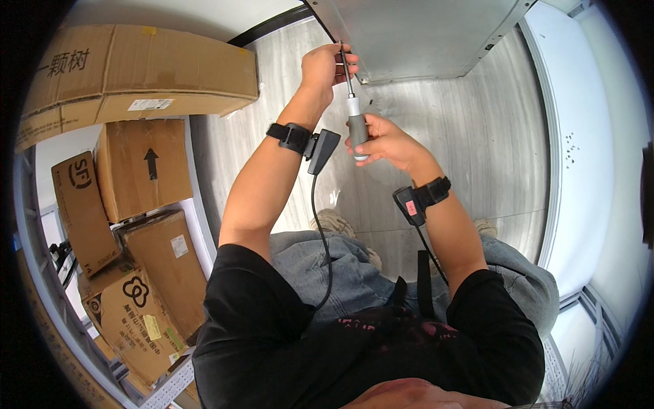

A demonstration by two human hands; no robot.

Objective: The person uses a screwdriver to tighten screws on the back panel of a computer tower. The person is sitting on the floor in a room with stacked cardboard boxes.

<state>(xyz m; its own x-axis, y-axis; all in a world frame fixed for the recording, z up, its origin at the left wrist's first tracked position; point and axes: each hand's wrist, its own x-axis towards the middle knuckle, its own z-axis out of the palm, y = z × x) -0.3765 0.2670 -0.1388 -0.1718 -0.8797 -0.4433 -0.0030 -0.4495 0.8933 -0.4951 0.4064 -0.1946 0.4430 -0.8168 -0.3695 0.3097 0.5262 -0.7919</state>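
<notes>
My right hand [381,142] is closed round the grey and white handle of a screwdriver [357,129]. The metal shaft points away from me, up toward the left edge of a grey metal cabinet panel [422,41]. Close to the shaft's tip is my left hand [325,66], its fingers curled around the far end of the shaft beside the panel edge. Whether those fingers pinch the shaft or a small part at its tip is too small to make out.
Cardboard boxes stand at the left: a long one [177,65] at the back and several more [146,167] on a metal shelf [30,225]. A white ledge [572,136] runs along the right. Grey wood-patterned floor [449,143] lies between. Each wrist wears a strapped device with a cable.
</notes>
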